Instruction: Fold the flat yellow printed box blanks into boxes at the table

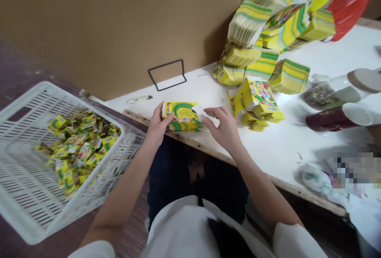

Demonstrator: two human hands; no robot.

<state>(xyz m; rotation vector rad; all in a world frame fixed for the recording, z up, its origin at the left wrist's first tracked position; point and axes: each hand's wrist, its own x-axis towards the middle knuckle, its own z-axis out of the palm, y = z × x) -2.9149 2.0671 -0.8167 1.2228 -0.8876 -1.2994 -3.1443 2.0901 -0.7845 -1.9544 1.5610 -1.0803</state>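
My left hand (158, 125) is closed around the left end of a yellow and green crayon box (183, 115), thumb on its printed face. The box is held at the front edge of the white table (214, 151). White flaps stick out at its right end. Beside these flaps is my right hand (223, 126), fingers apart and slightly curved; whether its fingertips touch the flaps I cannot tell. A small pile of flat yellow boxes (262, 95) lies just beyond my right hand.
Tall stacks of flat boxes (250, 24) stand at the back right. A white basket (32, 226) with many small boxes is at the left. A black wire frame (170, 87), a utility knife (138, 99), a dark red cup (330, 119) and a clear jar (330, 91) are on the table.
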